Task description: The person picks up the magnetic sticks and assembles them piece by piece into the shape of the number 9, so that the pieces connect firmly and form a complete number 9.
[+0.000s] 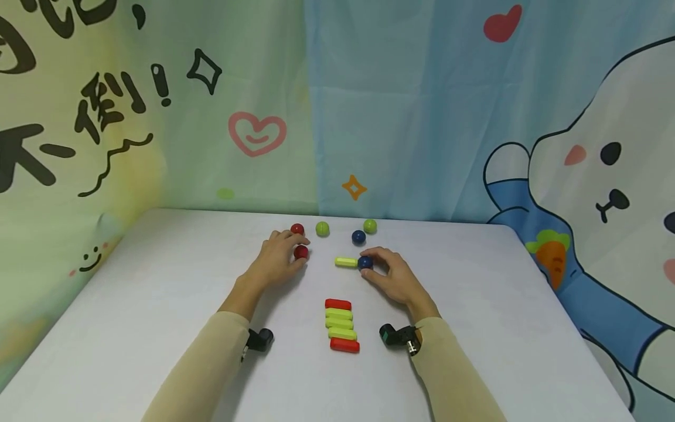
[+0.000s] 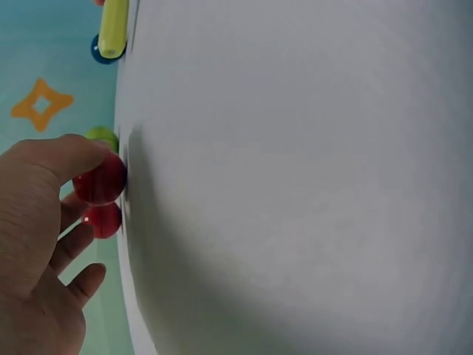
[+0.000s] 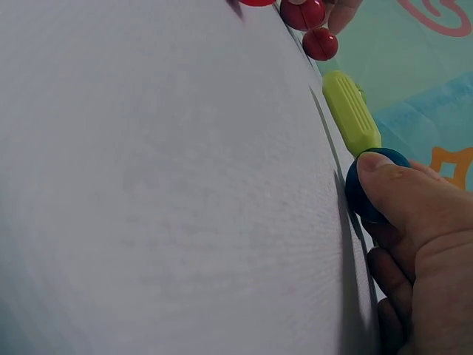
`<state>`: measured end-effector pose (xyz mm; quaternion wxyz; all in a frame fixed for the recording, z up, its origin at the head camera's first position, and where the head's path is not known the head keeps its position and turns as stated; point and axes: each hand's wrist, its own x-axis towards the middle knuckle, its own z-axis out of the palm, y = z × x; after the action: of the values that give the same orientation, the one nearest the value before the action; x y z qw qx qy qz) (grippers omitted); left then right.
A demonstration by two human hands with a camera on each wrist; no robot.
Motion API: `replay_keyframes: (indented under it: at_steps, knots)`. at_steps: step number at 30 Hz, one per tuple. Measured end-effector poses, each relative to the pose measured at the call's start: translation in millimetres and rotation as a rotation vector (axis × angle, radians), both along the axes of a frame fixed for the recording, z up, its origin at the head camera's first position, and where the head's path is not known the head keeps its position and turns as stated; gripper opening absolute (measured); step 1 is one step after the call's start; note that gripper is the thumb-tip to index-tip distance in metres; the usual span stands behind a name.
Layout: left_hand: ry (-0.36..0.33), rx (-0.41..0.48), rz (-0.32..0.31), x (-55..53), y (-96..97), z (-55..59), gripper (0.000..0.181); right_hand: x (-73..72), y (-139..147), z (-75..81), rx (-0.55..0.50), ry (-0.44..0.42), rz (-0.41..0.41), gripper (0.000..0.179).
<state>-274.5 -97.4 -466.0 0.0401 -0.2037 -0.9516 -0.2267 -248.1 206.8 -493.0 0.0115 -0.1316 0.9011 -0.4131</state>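
My left hand (image 1: pixel 273 259) pinches a glossy red ball (image 1: pixel 301 252) between thumb and fingers, low over the white table. Just behind it lies a second red ball (image 1: pixel 297 229), partly covered by the held one in the left wrist view. My right hand (image 1: pixel 394 276) grips a dark blue ball (image 1: pixel 365 263), its thumb (image 3: pixel 377 164) pressed on the near side. A ribbed yellow-green rod (image 3: pixel 352 111) meets that ball end-on and points left, toward the red ball. Between the two hands there is a gap, with the rod in it.
Two green balls (image 1: pixel 323 228) and another blue ball (image 1: pixel 358 237) lie toward the table's back edge. Nearer me, a column of rods has a red rod (image 1: pixel 338 304) and a red rod (image 1: pixel 345 345) at its ends, yellow-green rods (image 1: pixel 339 323) between. A printed curtain (image 1: pixel 401 117) hangs behind.
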Motion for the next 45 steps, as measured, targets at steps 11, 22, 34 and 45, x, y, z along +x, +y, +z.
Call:
replay_keyframes:
  at_steps: [11, 22, 34, 45]
  knots:
    - [-0.046, 0.005, 0.009, 1.4, 3.1, 3.4, 0.035, -1.0, 0, 1.0, -0.031, -0.015, 0.019, 0.040]
    - [-0.066, 0.081, -0.003, -1.0, 17.2, -5.0, 0.033, -1.5, 1, -0.3, -0.034, 0.010, 0.023, 0.040]
    - [-0.090, 0.121, -0.037, -0.4, 31.4, -3.0, 0.033, -0.5, 2, 0.7, 0.008, -0.019, -0.021, 0.040]
    - [-0.181, 0.215, -0.018, 3.1, 35.1, -5.9, 0.032, -2.0, 1, 0.6, -0.011, -0.025, -0.009, 0.039]
